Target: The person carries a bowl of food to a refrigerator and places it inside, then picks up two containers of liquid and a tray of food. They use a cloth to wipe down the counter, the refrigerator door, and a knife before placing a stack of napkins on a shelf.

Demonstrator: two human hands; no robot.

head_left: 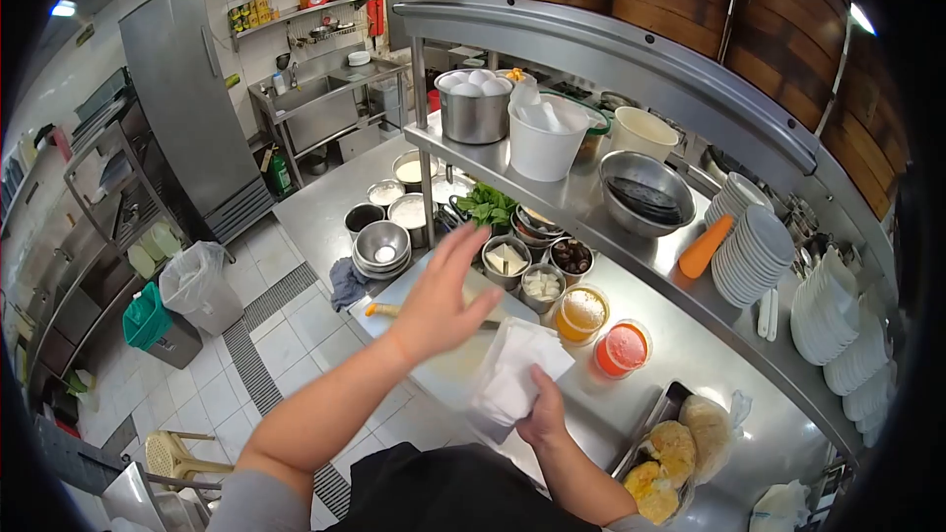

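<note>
A stack of folded white napkins or paper is gripped in my right hand, its thumb lying on top. My left hand is raised over the white cutting board, fingers extended, holding nothing. On the board beneath it lies a knife with a yellow-orange handle; the hand and forearm hide part of it. Just beyond the paper stand a tub of yellow liquid and a tub of red-orange liquid.
Steel bowls, leafy greens and small ingredient pots stand behind the board. A shelf above holds a pot of eggs and stacked plates. A tray with bread-like food sits at the right.
</note>
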